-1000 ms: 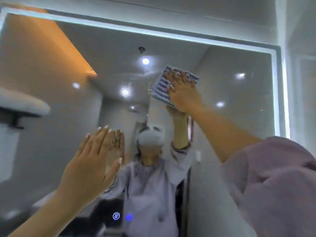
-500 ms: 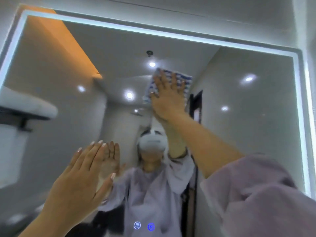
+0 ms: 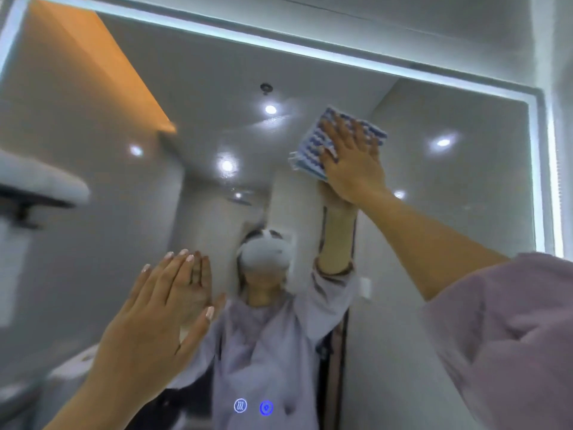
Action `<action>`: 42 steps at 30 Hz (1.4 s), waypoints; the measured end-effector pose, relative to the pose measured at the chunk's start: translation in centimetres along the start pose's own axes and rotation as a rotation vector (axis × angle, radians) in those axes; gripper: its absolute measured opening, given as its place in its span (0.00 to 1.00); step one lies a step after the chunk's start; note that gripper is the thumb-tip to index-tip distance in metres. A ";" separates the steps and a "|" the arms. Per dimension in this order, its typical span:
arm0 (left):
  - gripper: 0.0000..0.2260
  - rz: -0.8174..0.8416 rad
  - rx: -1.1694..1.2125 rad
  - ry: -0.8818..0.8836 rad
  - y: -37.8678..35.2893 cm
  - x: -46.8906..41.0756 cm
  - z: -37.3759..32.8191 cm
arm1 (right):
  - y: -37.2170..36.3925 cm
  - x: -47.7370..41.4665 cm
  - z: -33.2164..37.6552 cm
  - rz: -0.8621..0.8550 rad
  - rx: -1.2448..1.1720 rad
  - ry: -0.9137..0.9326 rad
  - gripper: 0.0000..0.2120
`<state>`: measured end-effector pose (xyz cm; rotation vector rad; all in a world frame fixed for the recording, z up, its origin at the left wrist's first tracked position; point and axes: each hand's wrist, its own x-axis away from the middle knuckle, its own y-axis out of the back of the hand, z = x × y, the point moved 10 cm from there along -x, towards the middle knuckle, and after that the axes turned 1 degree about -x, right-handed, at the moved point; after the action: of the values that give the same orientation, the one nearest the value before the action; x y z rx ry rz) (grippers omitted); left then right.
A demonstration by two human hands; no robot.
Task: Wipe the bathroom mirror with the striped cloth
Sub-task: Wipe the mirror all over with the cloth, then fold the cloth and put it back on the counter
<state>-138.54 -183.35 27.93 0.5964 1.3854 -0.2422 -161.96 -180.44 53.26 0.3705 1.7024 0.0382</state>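
Observation:
The bathroom mirror [image 3: 449,243] fills the view, framed by a lit white strip along its top and right edges. High on the glass, right of centre, my right hand [image 3: 353,162] presses a folded blue-and-white striped cloth [image 3: 313,144] flat against the mirror, fingers spread over it. My left hand [image 3: 161,305] rests flat on the glass lower left, fingers together and pointing up, holding nothing. Its reflection touches it palm to palm. The cloth's lower right part is hidden under my palm.
A white shelf on a dark bracket [image 3: 37,187] juts in at the left edge. The mirror's lit right edge [image 3: 541,169] meets a white wall. Two glowing touch icons [image 3: 252,406] sit low on the glass. My lilac sleeve [image 3: 511,336] covers the lower right.
My right hand slid the cloth leftward across the upper glass, then back to the right and slightly down. My left hand stayed planted on the mirror.

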 end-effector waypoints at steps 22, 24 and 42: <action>0.32 0.053 -0.037 0.038 3.5 1.5 0.9 | -5.2 9.8 15.5 0.132 0.091 0.339 0.25; 0.32 0.070 -0.032 0.031 4.1 1.9 0.7 | -4.4 10.2 15.6 0.144 -0.026 0.296 0.24; 0.28 0.403 0.467 0.300 8.5 11.4 -4.3 | 6.1 38.3 13.9 0.592 -2.435 -1.485 0.26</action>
<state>-135.80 -171.99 18.78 1.3266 1.4653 -0.1528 -151.70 -167.05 15.64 -0.8324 -0.6710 1.5646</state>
